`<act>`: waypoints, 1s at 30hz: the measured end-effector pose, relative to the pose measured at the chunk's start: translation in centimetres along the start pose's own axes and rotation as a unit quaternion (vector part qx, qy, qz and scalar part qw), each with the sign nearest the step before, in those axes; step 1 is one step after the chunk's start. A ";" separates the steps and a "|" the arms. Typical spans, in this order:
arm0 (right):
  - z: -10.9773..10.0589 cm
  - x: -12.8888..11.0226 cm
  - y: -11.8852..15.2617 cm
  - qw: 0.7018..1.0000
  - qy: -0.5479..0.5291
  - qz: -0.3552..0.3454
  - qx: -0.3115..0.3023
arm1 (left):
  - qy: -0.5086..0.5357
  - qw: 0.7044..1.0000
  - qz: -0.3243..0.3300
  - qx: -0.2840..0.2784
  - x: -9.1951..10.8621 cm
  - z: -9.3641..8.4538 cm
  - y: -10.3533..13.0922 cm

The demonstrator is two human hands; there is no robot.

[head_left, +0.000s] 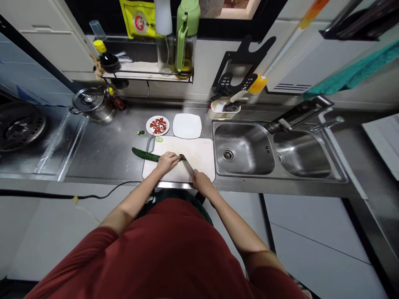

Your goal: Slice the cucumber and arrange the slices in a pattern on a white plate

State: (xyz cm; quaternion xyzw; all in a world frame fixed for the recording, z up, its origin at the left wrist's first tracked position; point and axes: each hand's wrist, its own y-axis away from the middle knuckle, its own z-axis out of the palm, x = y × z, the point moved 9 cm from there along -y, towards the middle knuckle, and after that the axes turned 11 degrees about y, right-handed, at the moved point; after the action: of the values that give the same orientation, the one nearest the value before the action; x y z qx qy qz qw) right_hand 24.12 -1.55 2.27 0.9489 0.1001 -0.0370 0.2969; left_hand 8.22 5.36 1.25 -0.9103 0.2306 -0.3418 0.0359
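Note:
A long green cucumber [146,155] lies across the left part of the white cutting board [202,155], its far left end sticking out past the board's edge. My left hand [167,162] presses down on the cucumber near its right end, fingers bent over it. In my right hand [201,182] is the handle of a knife [187,165], whose blade points up and left, its tip at the cucumber's right end beside my left fingertips. A few pale cucumber slices [159,139] rest at the board's upper left. Small cucumber end pieces [141,132] lie on the steel counter.
Behind the board stand a plate of chopped red pieces [158,125] and a white square plate [187,126]. A double sink [245,149] is on the right. At the back left is a lidded pot [93,106], below a shelf [140,70] with bottles.

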 end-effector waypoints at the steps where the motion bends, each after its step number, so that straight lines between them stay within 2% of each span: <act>1: 0.0 0.0 0.1 1.000 0.001 0.002 -0.005 | -0.002 1.000 -0.002 -0.001 0.0 0.0 0.0; 5: 0.0 -0.1 0.0 1.000 0.005 0.007 -0.011 | 0.001 1.000 0.001 -0.004 0.0 0.0 0.0; 15: 0.2 -0.6 -1.3 1.000 0.011 -0.011 0.021 | 0.015 1.000 0.010 0.004 0.1 -0.1 0.0; 22: -0.2 -1.4 -2.5 1.000 0.002 -0.007 0.019 | -0.010 1.000 0.014 -0.007 0.0 0.1 0.0; 30: 0.2 -0.9 -1.4 1.000 0.008 -0.003 0.007 | -0.009 0.999 0.046 0.019 0.1 0.0 0.1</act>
State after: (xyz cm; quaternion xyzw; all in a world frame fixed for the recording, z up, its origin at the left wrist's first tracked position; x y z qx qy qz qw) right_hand 22.97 -0.67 1.41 0.9509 0.1053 -0.0310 0.2893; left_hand 8.28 5.25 1.33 -0.9010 0.2650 -0.3361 0.0707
